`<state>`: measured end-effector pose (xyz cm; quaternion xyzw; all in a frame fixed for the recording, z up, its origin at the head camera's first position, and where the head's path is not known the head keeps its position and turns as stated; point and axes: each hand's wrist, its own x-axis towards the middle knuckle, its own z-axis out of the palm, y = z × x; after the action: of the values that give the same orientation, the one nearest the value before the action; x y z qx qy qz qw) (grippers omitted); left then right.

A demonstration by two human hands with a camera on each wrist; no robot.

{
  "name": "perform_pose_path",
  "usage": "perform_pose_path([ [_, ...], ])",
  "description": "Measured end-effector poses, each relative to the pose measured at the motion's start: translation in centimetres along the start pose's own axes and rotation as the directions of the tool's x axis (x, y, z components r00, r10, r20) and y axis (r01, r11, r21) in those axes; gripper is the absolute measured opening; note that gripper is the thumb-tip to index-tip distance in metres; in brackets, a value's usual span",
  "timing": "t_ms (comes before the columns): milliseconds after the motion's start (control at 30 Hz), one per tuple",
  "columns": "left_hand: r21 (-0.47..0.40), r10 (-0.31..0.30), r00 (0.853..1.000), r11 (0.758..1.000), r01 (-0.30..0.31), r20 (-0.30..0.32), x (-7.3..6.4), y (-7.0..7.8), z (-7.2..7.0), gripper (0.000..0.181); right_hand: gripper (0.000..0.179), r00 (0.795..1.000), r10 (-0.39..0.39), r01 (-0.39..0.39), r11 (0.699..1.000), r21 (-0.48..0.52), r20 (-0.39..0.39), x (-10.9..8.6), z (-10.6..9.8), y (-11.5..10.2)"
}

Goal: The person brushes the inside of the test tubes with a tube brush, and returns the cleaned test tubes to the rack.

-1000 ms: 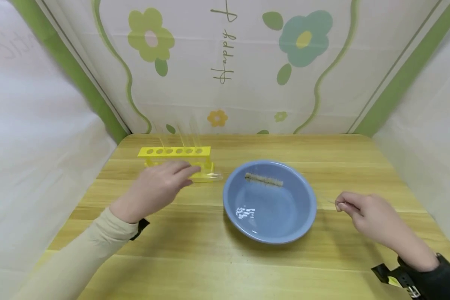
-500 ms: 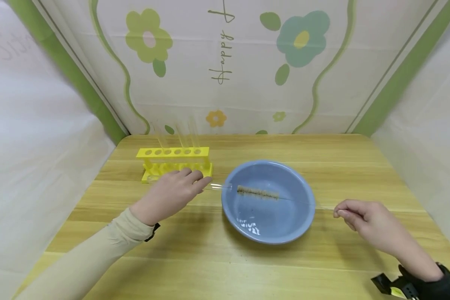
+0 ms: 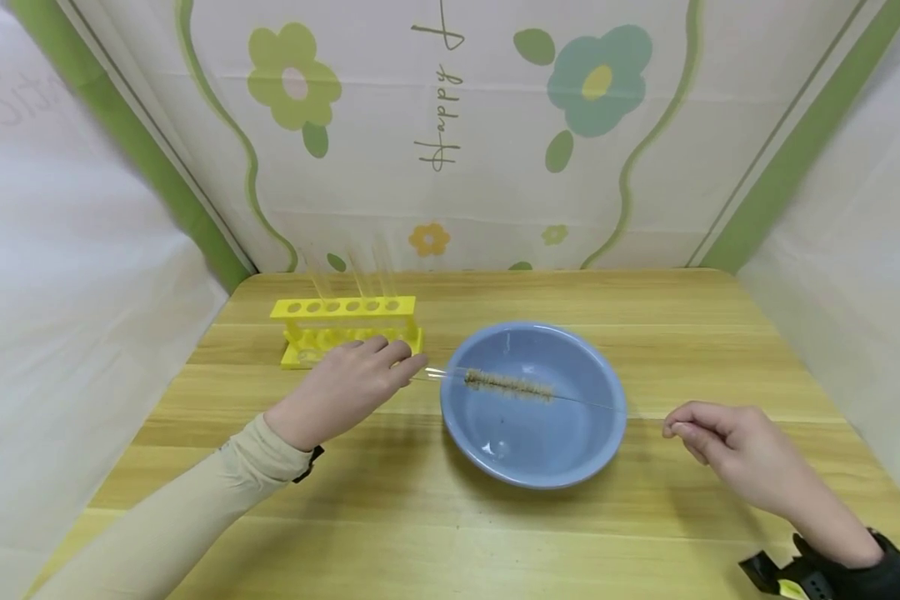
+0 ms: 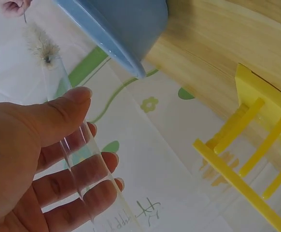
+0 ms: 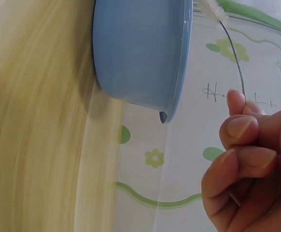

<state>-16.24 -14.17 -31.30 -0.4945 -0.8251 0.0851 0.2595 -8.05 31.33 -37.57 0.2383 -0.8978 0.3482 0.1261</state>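
Observation:
My left hand (image 3: 348, 385) holds a clear glass test tube (image 4: 77, 150) between thumb and fingers, its mouth pointing right over the rim of a blue basin (image 3: 532, 467). With thumb and fingertips my right hand (image 3: 735, 442) pinches the thin twisted wire (image 5: 237, 60) of a test tube brush (image 3: 508, 385). The brush's pale bristles hang over the basin, their tip right at the tube's mouth, as the left wrist view also shows. Tube and brush lie nearly in one line, tilted slightly down to the right.
Behind my left hand stands a yellow test tube rack (image 3: 342, 308) with several clear tubes (image 3: 385, 271) sticking up from it. The basin sits mid-table, with light glinting on its inside. A wooden table (image 3: 457, 542) runs back to a flower-printed cloth wall (image 3: 487, 200).
My left hand has come forward and right from beside the rack with the tube. The brush has lifted off the basin's far side and moved left to the tube's mouth.

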Motion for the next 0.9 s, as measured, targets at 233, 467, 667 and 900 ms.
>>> perform_pose_path([
  [233, 0.0, 0.01, 1.0, 1.0, -0.01, -0.015, 0.2, 0.1, 0.0, 0.037, 0.035, 0.998, -0.057, 0.056, 0.998, -0.024, -0.023, 0.0, 0.2, 0.0],
  [467, -0.029, 0.011, 0.999, 1.0, -0.012, -0.041, 0.6, 0.1, 0.2, 0.034, 0.036, 0.993, -0.107, 0.106, 0.994, -0.024, -0.046, 0.2, 0.4, 0.0],
  [667, -0.057, 0.019, 0.997, 0.998, -0.024, -0.079, 1.5, 0.4, 0.4, 0.035, 0.037, 0.983, -0.18, 0.178, 0.983, -0.05, -0.036, 0.6, 0.7, -0.1],
  [900, -0.03, 0.024, 0.997, 0.999, -0.027, -0.079, 2.2, 0.6, 0.6, 0.033, 0.036, 0.978, -0.205, 0.202, 0.977, -0.061, -0.048, 0.8, 1.0, -0.3],
])
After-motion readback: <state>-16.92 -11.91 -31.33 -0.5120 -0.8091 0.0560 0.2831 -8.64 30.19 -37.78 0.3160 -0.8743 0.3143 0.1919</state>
